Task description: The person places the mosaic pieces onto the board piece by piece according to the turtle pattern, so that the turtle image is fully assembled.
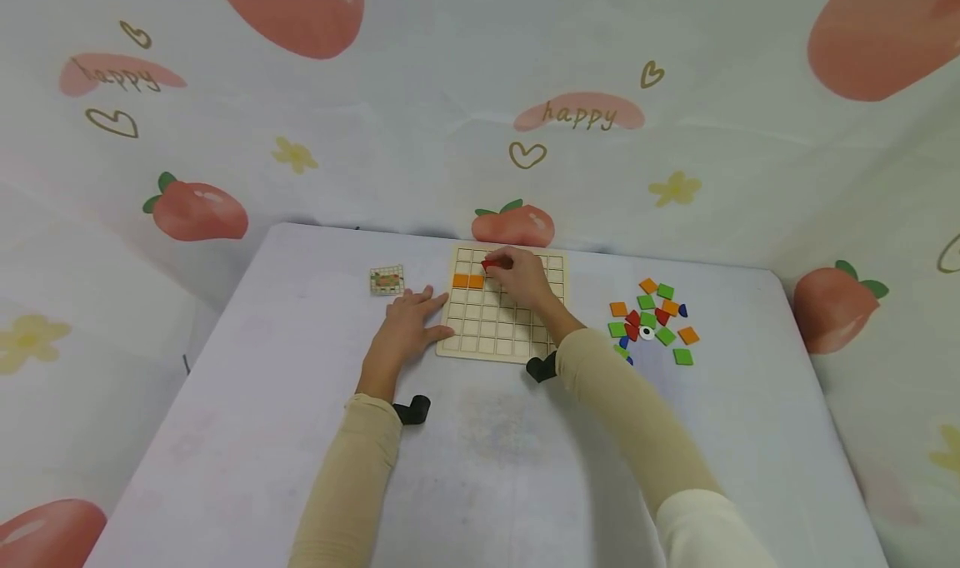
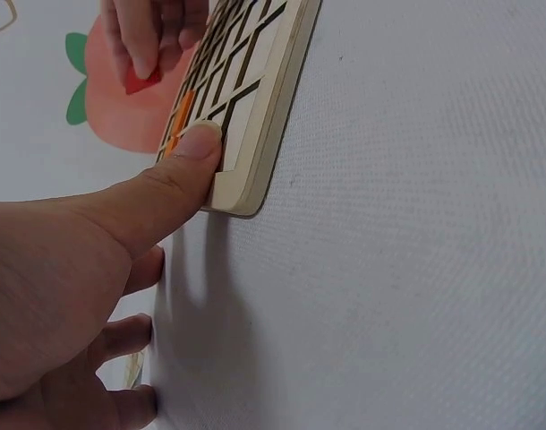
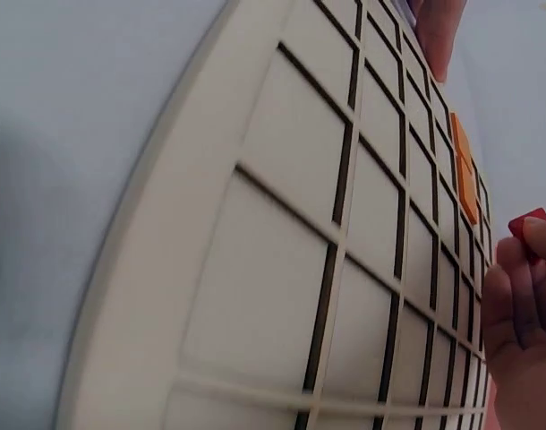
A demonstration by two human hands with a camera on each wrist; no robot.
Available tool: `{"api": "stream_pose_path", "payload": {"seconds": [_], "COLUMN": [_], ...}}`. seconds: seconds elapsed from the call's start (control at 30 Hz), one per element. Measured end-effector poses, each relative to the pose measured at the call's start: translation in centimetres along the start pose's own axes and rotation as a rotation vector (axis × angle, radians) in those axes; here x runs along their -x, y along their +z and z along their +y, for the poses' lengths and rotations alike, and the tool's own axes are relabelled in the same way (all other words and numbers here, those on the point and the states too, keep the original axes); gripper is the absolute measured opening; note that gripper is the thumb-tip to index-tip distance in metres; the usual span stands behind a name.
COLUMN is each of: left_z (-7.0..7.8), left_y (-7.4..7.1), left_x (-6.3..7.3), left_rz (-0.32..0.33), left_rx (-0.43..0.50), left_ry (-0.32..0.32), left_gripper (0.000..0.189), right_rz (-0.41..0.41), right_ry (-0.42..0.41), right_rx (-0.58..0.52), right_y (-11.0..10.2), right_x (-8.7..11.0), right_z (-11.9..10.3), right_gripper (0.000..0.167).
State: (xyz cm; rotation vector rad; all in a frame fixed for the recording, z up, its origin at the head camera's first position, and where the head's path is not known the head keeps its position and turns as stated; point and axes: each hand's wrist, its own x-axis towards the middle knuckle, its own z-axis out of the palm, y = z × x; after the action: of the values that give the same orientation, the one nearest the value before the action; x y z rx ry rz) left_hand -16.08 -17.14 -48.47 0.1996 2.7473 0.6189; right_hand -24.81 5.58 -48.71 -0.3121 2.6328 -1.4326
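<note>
A pale wooden grid board (image 1: 480, 354) lies flat at the back middle of the table. Two orange square tiles (image 1: 461, 281) sit side by side in cells near its left edge. My right hand (image 1: 525, 281) pinches a small red piece (image 3: 527, 221) between thumb and fingertips, held over the board just right of the orange tiles. At the board's left side, my left hand (image 1: 405, 328) has its fingers spread. In the left wrist view its thumb (image 2: 179, 175) rests on the board's edge near the corner, with the other fingers down by the tabletop.
A small printed pattern card (image 1: 386, 281) lies left of the board. To the right, loose pieces are scattered: green squares (image 1: 682, 357), orange squares (image 1: 688, 335), red pieces (image 1: 662, 317), blue pieces (image 1: 682, 310) and a white ring-like piece (image 1: 647, 333). A patterned cloth backdrop (image 1: 420, 135) rises behind the table.
</note>
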Motion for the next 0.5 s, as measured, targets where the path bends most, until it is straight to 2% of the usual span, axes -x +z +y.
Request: {"api": "stream_pose_path", "payload": {"seconds": [0.33,0.5], "left_z": [-0.1,-0.2], "left_y": [0.1,0.1], "left_x": [0.0,0.0], "left_rz": [0.011,0.020], "left_rx": [-0.001,-0.013], "left_ry": [0.008,0.018], "left_gripper": [0.075,0.074], "right_rz": [0.069,0.093], "right_ry": [0.093,0.121], "right_rx": [-0.047,0.006], "right_y": [1.4,2.0], "right_x": [-1.0,-1.5], "right_z": [-0.4,-0.5], "right_gripper": [0.019,0.020]}}
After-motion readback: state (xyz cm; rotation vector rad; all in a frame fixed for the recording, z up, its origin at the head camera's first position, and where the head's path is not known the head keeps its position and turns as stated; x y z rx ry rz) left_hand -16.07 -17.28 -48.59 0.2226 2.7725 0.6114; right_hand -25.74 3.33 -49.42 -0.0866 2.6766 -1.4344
